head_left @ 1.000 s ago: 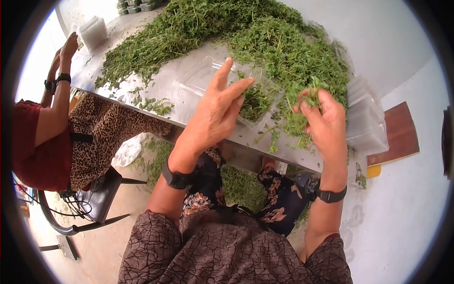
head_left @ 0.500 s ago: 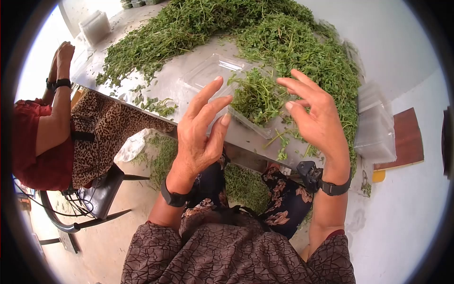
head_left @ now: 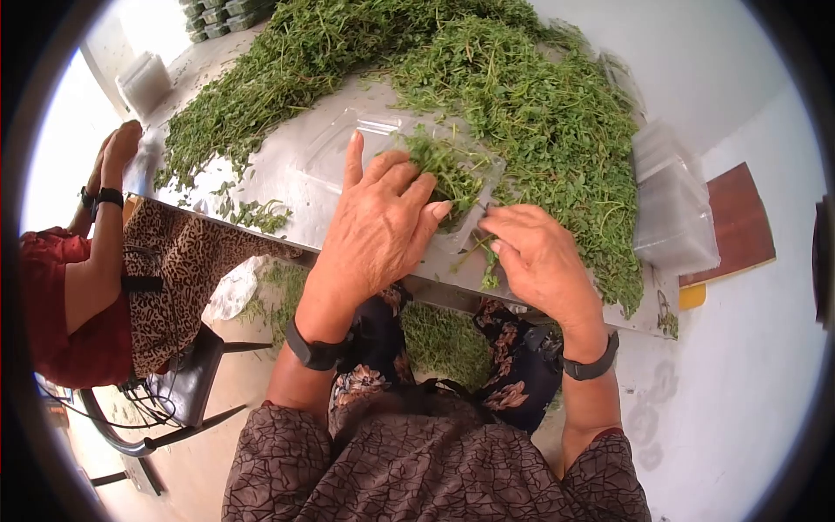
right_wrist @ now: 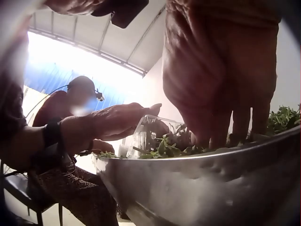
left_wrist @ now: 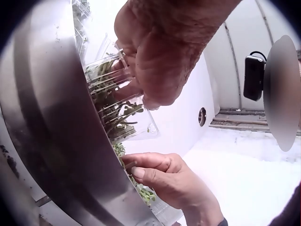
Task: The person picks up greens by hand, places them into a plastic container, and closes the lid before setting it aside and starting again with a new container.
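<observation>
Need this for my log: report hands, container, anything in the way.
Left hand on greens in clear container. Right hand at loose sprigs near container's corner, grip unclear. Lid open, out of the way.

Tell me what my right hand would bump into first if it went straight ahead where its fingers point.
Your right hand would probably meet the near right corner of the clear plastic container first. Depth is unclear, so its fingers might pass just over the rim into the leafy stems.
</observation>
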Action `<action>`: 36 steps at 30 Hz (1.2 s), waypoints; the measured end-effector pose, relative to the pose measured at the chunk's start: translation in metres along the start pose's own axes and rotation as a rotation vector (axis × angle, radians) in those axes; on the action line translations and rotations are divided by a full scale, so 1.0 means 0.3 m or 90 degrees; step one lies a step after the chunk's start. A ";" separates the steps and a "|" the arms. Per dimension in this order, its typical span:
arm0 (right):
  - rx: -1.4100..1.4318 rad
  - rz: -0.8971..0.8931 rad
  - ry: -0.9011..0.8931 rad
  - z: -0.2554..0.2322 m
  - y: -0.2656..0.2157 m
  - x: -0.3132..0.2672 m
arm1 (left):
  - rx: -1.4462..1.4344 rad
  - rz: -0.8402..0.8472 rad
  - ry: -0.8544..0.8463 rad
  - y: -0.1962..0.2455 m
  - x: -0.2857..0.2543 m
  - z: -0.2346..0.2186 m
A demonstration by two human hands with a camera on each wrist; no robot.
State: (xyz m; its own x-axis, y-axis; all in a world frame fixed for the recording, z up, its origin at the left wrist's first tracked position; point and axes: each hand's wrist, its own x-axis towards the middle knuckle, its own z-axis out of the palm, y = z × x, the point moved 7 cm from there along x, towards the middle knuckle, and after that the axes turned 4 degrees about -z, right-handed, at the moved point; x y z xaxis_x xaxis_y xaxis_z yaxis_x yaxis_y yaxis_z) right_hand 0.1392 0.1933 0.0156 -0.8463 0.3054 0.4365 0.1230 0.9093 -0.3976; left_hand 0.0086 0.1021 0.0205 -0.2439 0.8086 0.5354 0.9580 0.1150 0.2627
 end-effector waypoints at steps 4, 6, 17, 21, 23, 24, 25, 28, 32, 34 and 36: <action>-0.026 0.023 -0.037 -0.004 0.022 -0.002 | -0.028 -0.012 0.006 0.002 -0.006 -0.009; -0.032 0.033 -0.027 -0.012 0.029 0.012 | -0.033 0.007 0.048 0.004 -0.013 -0.017; -0.047 -0.137 0.039 0.025 -0.083 0.203 | -0.062 0.023 0.083 -0.005 -0.048 -0.013; -0.085 -0.083 -0.039 0.109 0.005 0.218 | -0.072 0.025 0.060 0.013 -0.033 -0.007; -0.116 -0.067 -0.056 0.100 0.018 0.231 | -0.052 0.012 0.061 0.007 -0.039 -0.007; -0.135 -0.057 -0.074 0.102 0.022 0.235 | -0.058 0.016 0.063 0.010 -0.038 -0.004; -0.127 -0.060 -0.053 0.105 0.029 0.232 | -0.056 0.011 0.063 0.009 -0.038 -0.001; -0.099 -0.063 -0.056 0.100 0.029 0.225 | -0.062 0.004 0.057 0.003 -0.038 -0.001; -0.031 -0.104 0.010 0.010 0.038 0.224 | -0.009 0.049 0.138 0.025 -0.062 -0.038; -0.085 -0.066 0.059 -0.094 0.057 0.220 | -0.076 0.104 0.157 0.062 -0.114 -0.057; -0.065 0.106 0.034 -0.163 0.169 0.204 | -0.214 0.208 0.150 0.120 -0.149 -0.079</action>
State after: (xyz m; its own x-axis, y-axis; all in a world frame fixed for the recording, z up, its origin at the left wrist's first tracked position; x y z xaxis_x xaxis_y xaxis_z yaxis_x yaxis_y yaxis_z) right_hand 0.1189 0.2719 0.0617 -0.7818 0.4657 0.4147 0.3125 0.8681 -0.3857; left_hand 0.0503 0.0565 0.0249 -0.0043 0.6152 0.7883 0.8980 -0.3445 0.2737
